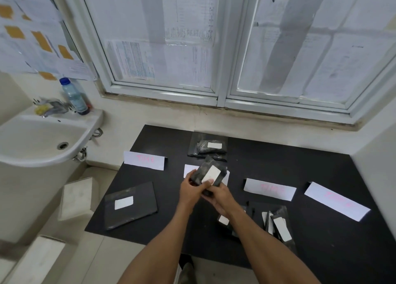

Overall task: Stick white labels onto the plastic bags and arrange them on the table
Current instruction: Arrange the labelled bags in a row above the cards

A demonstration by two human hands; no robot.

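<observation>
While both hands meet above the middle of the black table (332, 251), they hold one dark plastic bag (200, 171) between them, tilted with its labelled face toward the camera. The left hand (189, 189) curls its fingers round the bag's lower left edge. The right hand (217, 195) grips the bag's near end from below, and its thumb rests on the lower end of the white label (211, 174) stuck along the bag's front. Just behind the held bag, partly hidden by it, a white paper slip (189, 168) lies on the table. Farther beyond the hands, a second dark bag (203, 150) lies flat with a white label on top. To the left of the left hand, near the table's edge, a large flat dark bag (137, 206) lies with a white label at its middle; beyond it lies a paper slip with pink writing (144, 159). Beside the right forearm, nearer the person than the hands, a small labelled bag (224, 220) peeks out, and just to its right a loose pile of dark bags (278, 223) shows several white labels. To the right of the right hand, two more paper slips (270, 189) with pink writing lie side by side. Far to the left of the left hand stands a white sink (42, 142) with a plastic bottle (74, 97) on its rim. A window (222, 47) covered with papers fills the wall beyond the hands.
</observation>
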